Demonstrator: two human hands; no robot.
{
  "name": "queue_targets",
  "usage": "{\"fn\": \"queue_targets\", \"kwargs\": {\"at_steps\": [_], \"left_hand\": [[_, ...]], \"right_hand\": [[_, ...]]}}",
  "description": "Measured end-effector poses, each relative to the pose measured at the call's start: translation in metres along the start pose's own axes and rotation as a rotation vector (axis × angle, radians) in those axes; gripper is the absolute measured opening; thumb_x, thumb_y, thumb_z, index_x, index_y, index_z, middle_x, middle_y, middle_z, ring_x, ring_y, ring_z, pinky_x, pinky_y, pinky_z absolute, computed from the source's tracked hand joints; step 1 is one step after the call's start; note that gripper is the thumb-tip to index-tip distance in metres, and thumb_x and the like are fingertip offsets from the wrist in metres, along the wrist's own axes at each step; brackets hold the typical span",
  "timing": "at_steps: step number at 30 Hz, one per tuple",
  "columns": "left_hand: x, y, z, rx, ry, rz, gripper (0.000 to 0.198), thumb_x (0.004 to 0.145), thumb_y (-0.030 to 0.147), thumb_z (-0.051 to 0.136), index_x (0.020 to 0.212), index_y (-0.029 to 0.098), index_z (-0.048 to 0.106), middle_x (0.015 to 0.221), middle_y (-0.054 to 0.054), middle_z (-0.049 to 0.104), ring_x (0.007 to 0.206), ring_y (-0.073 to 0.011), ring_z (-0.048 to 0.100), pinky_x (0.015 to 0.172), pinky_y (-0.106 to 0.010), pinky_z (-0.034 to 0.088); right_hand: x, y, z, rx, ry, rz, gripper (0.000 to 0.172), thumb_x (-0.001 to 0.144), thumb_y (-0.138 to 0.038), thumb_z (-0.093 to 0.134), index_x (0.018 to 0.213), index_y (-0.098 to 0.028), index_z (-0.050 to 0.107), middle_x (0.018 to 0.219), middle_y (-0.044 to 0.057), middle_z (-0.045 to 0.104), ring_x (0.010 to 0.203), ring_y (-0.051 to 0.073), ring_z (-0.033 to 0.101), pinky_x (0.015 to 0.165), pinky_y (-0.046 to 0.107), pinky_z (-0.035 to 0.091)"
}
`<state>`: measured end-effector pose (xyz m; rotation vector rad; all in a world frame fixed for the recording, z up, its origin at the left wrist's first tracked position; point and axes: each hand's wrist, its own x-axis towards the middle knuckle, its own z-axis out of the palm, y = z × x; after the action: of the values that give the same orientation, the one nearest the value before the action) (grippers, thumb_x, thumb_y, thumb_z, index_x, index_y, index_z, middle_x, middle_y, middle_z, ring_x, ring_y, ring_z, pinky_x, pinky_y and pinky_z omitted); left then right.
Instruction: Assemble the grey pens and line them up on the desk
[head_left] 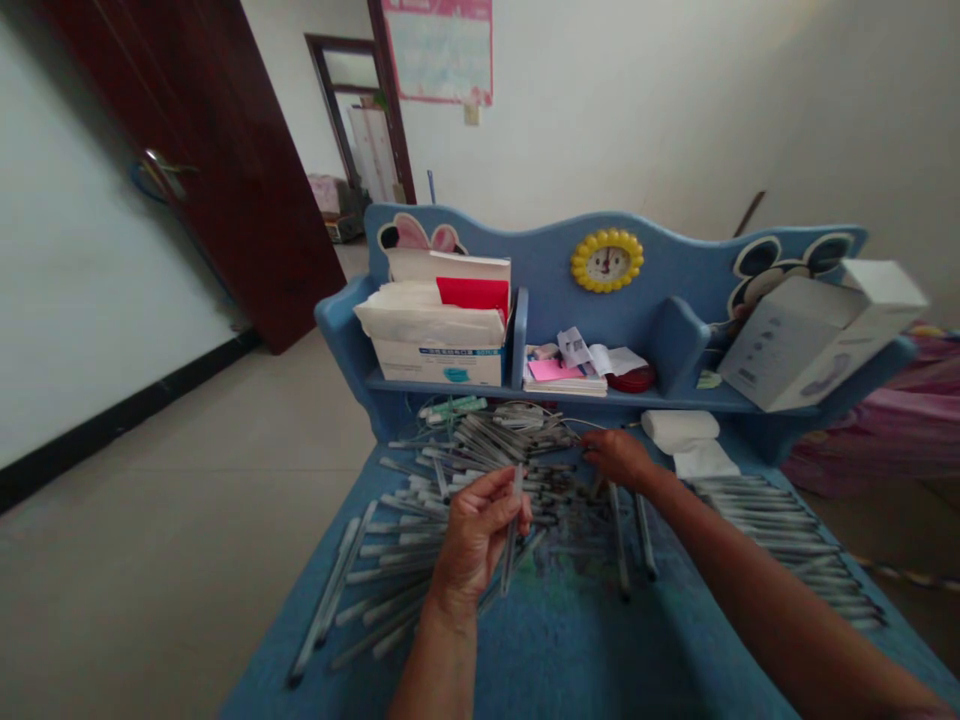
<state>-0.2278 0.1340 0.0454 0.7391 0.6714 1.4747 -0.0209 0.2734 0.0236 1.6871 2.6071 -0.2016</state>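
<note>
While the left hand (477, 532) pinches a slim translucent plastic tube (510, 552), tilted above the blue-painted desk (570, 640), partly covered by its grip, right hand (619, 457) beside blurred grey-white tubes (416, 508), fingertips indistinct, hold impossible to tell

Two hands, left (480, 530) and right (621, 458), show near centre. One tube (510, 560) is in the left; two tubes (619, 545) lie right of centre; dozens, too overlapped to count, lie left of centre; over ten, lower right. Two boxes (442, 358) (784, 345), one clock (607, 262), one roll (679, 428), upper half to middle right.
</note>
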Motion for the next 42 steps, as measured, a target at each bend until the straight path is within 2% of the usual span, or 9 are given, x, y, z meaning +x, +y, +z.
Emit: {"fn": "queue_targets", "kwargs": {"at_steps": [8,13,21,24,28,30,33,35,42], "left_hand": [[0.000,-0.001,0.003,0.023,0.006,-0.013,0.030,0.061,0.018,0.073,0.090,0.013,0.067,0.057,-0.002,0.062,0.048,-0.0091,0.053,0.047,-0.019,0.041],[0.000,-0.001,0.004,0.056,0.014,-0.025,0.029,0.060,0.019,0.074,0.087,0.012,0.067,0.057,-0.002,0.062,0.048,-0.0094,0.053,0.049,-0.019,0.042],[-0.001,-0.004,0.004,0.137,-0.009,-0.043,0.023,0.063,0.020,0.072,0.084,0.013,0.067,0.060,-0.002,0.063,0.051,-0.0102,0.054,0.052,-0.021,0.044],[-0.002,-0.002,0.006,0.167,-0.031,-0.043,0.020,0.065,0.020,0.071,0.083,0.012,0.067,0.061,-0.002,0.063,0.053,-0.0102,0.054,0.052,-0.021,0.043],[-0.003,-0.001,0.009,0.197,-0.056,-0.042,0.022,0.064,0.022,0.071,0.084,0.012,0.068,0.059,-0.002,0.062,0.053,-0.0104,0.053,0.052,-0.021,0.042],[-0.003,-0.002,0.010,0.212,-0.078,-0.062,0.022,0.065,0.022,0.071,0.084,0.012,0.068,0.059,-0.002,0.062,0.053,-0.0106,0.053,0.053,-0.021,0.043],[-0.003,-0.006,0.013,0.235,-0.106,-0.092,0.022,0.065,0.023,0.071,0.084,0.012,0.068,0.059,-0.002,0.063,0.052,-0.0110,0.054,0.054,-0.022,0.043],[-0.004,-0.009,0.016,0.262,-0.126,-0.099,0.022,0.064,0.024,0.071,0.083,0.012,0.068,0.058,-0.002,0.063,0.051,-0.0116,0.053,0.053,-0.023,0.043],[-0.009,-0.012,0.026,0.377,-0.274,-0.144,0.018,0.066,0.023,0.069,0.079,0.012,0.071,0.060,-0.003,0.063,0.054,-0.0125,0.053,0.055,-0.023,0.041]], "right_hand": [[-0.012,0.017,-0.002,0.025,0.012,0.099,0.027,0.081,-0.024,0.047,0.102,-0.024,0.064,0.094,0.005,0.070,0.090,0.019,0.063,0.071,0.023,0.042],[-0.010,0.006,-0.001,0.007,-0.020,0.080,0.025,0.082,-0.026,0.047,0.101,-0.026,0.065,0.097,0.006,0.069,0.092,0.020,0.062,0.072,0.025,0.043],[0.002,-0.009,0.007,0.166,0.033,0.059,0.012,0.074,-0.019,0.057,0.079,-0.013,0.067,0.086,0.018,0.069,0.091,0.030,0.062,0.077,0.037,0.044],[-0.007,-0.010,0.005,0.346,0.079,0.050,0.016,0.077,-0.023,0.052,0.075,-0.015,0.065,0.077,0.012,0.070,0.081,0.024,0.064,0.070,0.031,0.047],[-0.036,-0.018,0.006,0.647,0.125,0.027,0.036,0.088,-0.034,0.031,0.092,-0.014,0.060,0.073,0.007,0.069,0.056,0.015,0.063,0.052,0.023,0.048],[-0.054,-0.024,0.008,0.942,0.163,0.021,0.036,0.088,-0.037,0.033,0.097,-0.012,0.057,0.072,0.006,0.068,0.050,0.013,0.061,0.048,0.023,0.047],[-0.077,-0.034,0.010,1.612,0.183,0.006,0.024,0.079,-0.037,0.053,0.088,-0.015,0.060,0.062,0.002,0.065,0.043,0.011,0.055,0.045,0.022,0.043],[-0.089,-0.040,0.006,1.860,0.159,-0.010,0.019,0.074,-0.034,0.062,0.083,-0.016,0.063,0.059,0.000,0.064,0.042,0.010,0.053,0.044,0.021,0.040],[-0.116,-0.054,-0.021,1.791,0.185,-0.087,0.018,0.074,-0.032,0.065,0.082,-0.015,0.067,0.063,0.002,0.066,0.047,0.010,0.055,0.048,0.022,0.041]]}}
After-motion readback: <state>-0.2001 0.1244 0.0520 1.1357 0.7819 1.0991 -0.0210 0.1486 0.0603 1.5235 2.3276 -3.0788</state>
